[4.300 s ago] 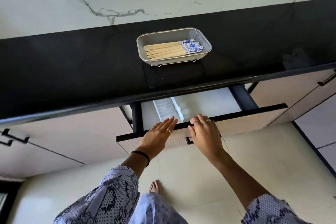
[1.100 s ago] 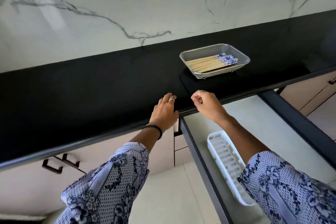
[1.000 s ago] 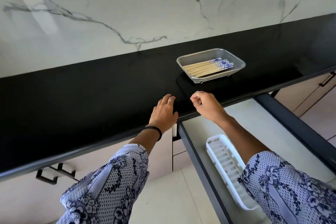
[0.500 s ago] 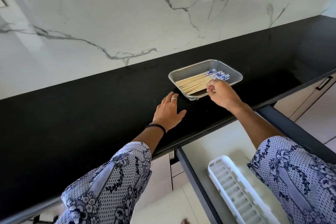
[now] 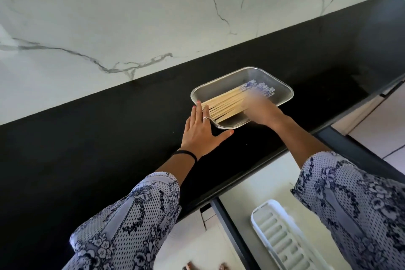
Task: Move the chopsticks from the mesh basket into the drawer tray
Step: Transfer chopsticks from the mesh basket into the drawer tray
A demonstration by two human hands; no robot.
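A metal mesh basket (image 5: 282, 87) sits on the black countertop. Inside it lies a bundle of wooden chopsticks (image 5: 223, 105) with blue-and-white patterned ends. My right hand (image 5: 260, 109) is inside the basket, over the middle of the bundle; it is motion-blurred and I cannot tell if it grips any. My left hand (image 5: 202, 131) lies flat, fingers spread, against the basket's left end, fingertips at the chopstick tips. A white ribbed drawer tray (image 5: 282, 241) lies in the open drawer at the lower right, partly hidden by my right sleeve.
The black countertop (image 5: 87, 142) runs from lower left to upper right beneath a white marble backsplash (image 5: 131, 17). The open drawer's dark left rail (image 5: 230, 226) juts out below the counter edge. Cabinet fronts and pale floor tiles show at the far right.
The drawer was pulled open. Both hands rose from the counter edge to the basket: the right hand reached into the chopsticks, and the left hand moved up against the basket's left end.
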